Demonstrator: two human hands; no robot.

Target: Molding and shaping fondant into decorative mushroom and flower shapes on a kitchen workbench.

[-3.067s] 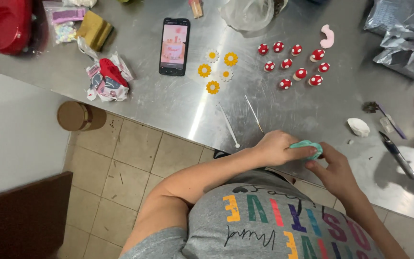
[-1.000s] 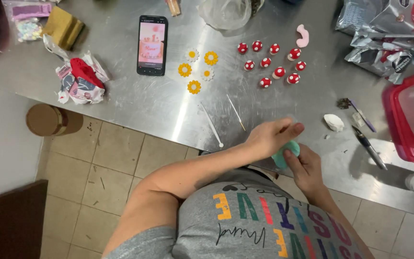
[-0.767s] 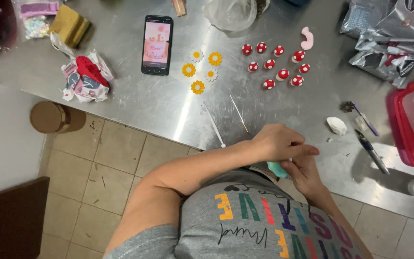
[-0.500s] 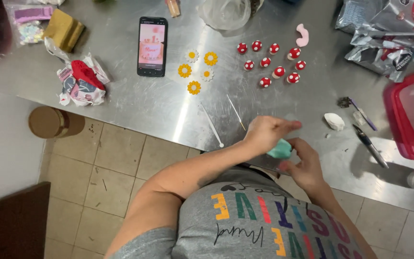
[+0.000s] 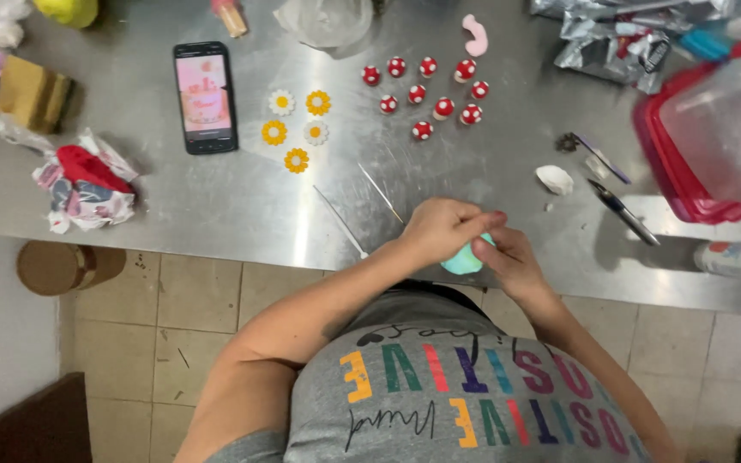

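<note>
A soft pale-teal lump [image 5: 463, 259] sits between both my hands at the near edge of the steel table [image 5: 216, 206]. My left hand [image 5: 443, 227] lies over it from above, fingers curled across the top. Beneath and to the right, my right hand [image 5: 512, 261] cups the lump. Only its lower left part shows. Farther up the table lie several small red-and-white mushroom figures [image 5: 426, 86] and several yellow and white daisy shapes [image 5: 298, 129].
A phone [image 5: 205, 96] lies at the upper left, a crumpled red-and-white bag [image 5: 86, 180] at the left. Two thin sticks [image 5: 362, 210] lie beside my left hand. A white blob [image 5: 555, 179], a dark tool [image 5: 623, 212], a red-lidded clear box [image 5: 713, 137] and foil packets [image 5: 619, 43] are on the right.
My hands keep working the teal lump, shifting over it; the left hand now covers its top. The view has swung a little, so the table items sit differently in frame.
</note>
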